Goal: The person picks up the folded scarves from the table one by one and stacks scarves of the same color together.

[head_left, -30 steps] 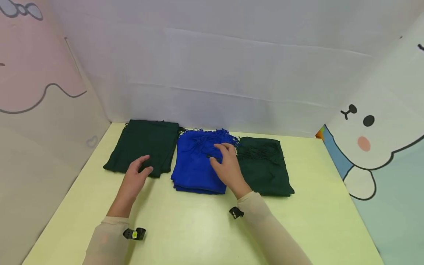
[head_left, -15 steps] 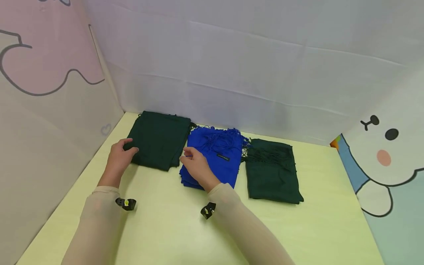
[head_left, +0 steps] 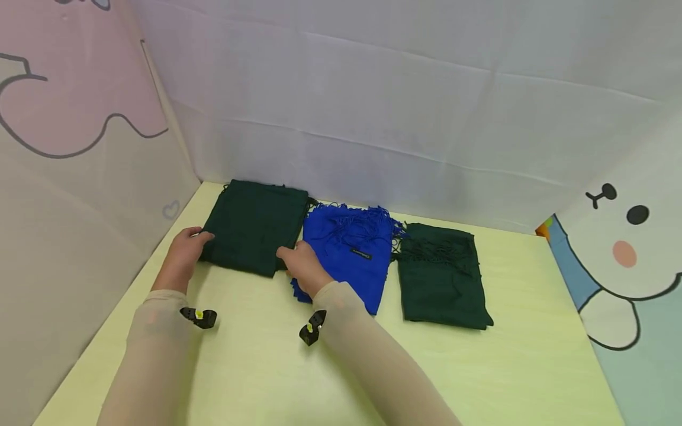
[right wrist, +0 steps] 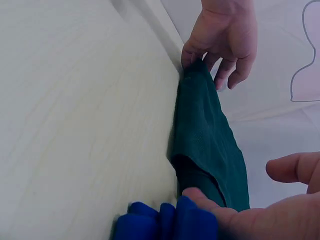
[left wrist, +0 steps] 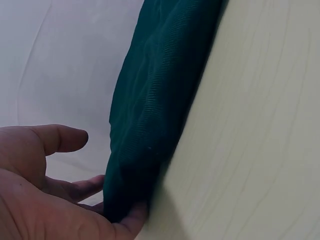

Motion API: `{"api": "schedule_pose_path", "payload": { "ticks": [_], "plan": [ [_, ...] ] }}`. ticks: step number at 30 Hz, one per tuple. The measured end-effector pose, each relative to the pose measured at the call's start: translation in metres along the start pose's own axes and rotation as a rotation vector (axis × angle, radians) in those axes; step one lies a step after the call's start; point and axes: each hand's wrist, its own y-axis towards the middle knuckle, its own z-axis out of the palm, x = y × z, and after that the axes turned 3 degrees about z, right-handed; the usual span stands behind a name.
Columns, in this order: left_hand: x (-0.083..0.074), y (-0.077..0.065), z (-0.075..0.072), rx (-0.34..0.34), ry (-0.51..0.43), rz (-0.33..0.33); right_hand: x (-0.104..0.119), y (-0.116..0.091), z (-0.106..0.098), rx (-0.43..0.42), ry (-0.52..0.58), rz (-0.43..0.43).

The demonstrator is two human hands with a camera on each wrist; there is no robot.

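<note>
At the back left of the table lies a folded dark green scarf [head_left: 256, 228]. My left hand [head_left: 182, 254] is at its left front corner; in the left wrist view the fingers [left wrist: 132, 222] touch the low edge while the thumb stands apart above. My right hand [head_left: 305, 265] is at the right front corner. A finger [right wrist: 197, 196] reaches the scarf's folded edge in the right wrist view, the thumb raised off the cloth. Beside and partly behind this hand lies a folded blue fringed scarf [head_left: 348, 242] with a small dark label.
Right of the blue scarf lies another folded dark green fringed scarf [head_left: 442, 284]. A white cloth wall [head_left: 373, 106] rises behind the pale yellow table [head_left: 256, 355]. Printed cartoon panels stand at both sides.
The view has turned left. My left hand has moved to the left green scarf's outer corner, and my right hand has moved left from above the blue scarf to its right corner.
</note>
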Motion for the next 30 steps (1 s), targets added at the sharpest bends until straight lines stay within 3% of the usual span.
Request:
{"api": "schedule_pose_path", "payload": {
  "ticks": [6,10,18,24,30],
  "plan": [
    [0.006,0.006,-0.007,0.029,-0.028,-0.042,-0.005,0.015,0.003,0.044,0.185,0.056],
    [0.009,0.011,-0.009,0.077,-0.032,-0.065,-0.009,0.023,0.007,0.056,0.245,0.092],
    [0.008,0.01,-0.006,0.155,-0.01,-0.017,-0.01,0.031,0.015,0.045,0.343,0.095],
    [0.009,0.009,-0.006,0.154,-0.076,0.026,-0.011,0.037,0.017,0.065,0.413,0.097],
    [0.013,0.012,-0.005,0.136,-0.245,-0.013,-0.014,0.046,0.02,0.093,0.45,0.077]
  ]
}}
